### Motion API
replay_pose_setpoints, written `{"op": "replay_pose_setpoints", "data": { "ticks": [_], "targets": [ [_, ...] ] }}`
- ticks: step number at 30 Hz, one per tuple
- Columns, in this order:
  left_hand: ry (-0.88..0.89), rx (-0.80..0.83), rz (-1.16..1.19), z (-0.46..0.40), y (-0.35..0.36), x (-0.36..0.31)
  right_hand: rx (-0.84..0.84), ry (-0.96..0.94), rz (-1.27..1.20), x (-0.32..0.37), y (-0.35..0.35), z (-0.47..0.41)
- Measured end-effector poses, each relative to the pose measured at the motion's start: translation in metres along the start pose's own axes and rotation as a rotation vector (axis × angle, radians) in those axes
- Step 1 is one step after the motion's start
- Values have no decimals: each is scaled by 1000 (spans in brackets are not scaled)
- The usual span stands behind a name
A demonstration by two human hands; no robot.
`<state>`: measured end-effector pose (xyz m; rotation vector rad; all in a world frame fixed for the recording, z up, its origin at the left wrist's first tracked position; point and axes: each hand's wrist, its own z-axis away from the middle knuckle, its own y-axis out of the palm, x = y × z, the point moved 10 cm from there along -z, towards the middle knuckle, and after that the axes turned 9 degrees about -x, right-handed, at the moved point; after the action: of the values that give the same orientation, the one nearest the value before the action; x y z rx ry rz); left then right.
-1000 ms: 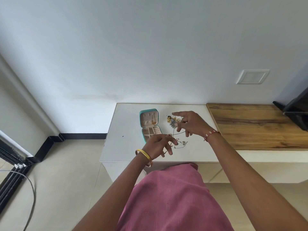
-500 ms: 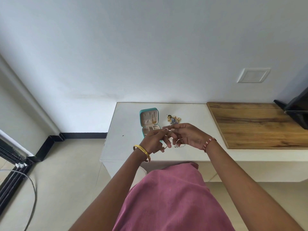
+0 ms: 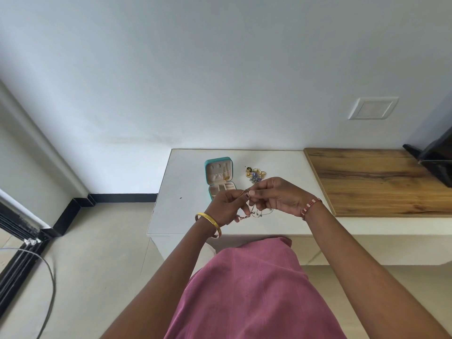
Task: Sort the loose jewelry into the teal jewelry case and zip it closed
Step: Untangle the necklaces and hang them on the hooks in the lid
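From the head view, a thin chain [image 3: 254, 211] is pinched by the left hand [image 3: 226, 207] and the right hand [image 3: 276, 196], held up over the white table [image 3: 186, 189]. The teal jewelry case [image 3: 219, 176] lies open just past the left hand. More loose jewelry [image 3: 254, 174] is piled just past the right hand. The chain is probably being untangled; next it should be laid gently in the case. No writing can be read.

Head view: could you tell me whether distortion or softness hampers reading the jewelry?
Head view: wide-angle bending curves the wall edges; light is even, without glare; the thin chain pinched between left hand and right hand is too fine to resolve; the loose pile blurs together.
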<state>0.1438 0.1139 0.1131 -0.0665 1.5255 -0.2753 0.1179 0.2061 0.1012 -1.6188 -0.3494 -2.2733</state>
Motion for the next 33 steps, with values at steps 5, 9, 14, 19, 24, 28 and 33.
{"op": "replay_pose_setpoints", "data": {
  "ticks": [5, 9, 14, 19, 24, 28, 33],
  "targets": [
    [-10, -70, -32, -1, -5, 6, -74, -45, 70, 4, -4, -2],
    [-23, -107, -14, -3, -8, 9, -145, -46, 48, 4, -6, -2],
    [-12, -116, -69, -7, -9, 9, -248, -70, 24, 3, -11, -2],
    [-38, -105, -61, -7, -7, 15, -295, -123, 104, 12, -14, -1],
    [-103, -218, 24, -6, -19, 26, -287, -144, 209, 23, -15, 1],
    [-18, -233, -57, -7, -20, 12, -204, -146, 408, 31, -2, 6],
    [41, -199, -83, -11, -16, 5, -221, -188, 616, 44, 7, 9]
  ]
}}
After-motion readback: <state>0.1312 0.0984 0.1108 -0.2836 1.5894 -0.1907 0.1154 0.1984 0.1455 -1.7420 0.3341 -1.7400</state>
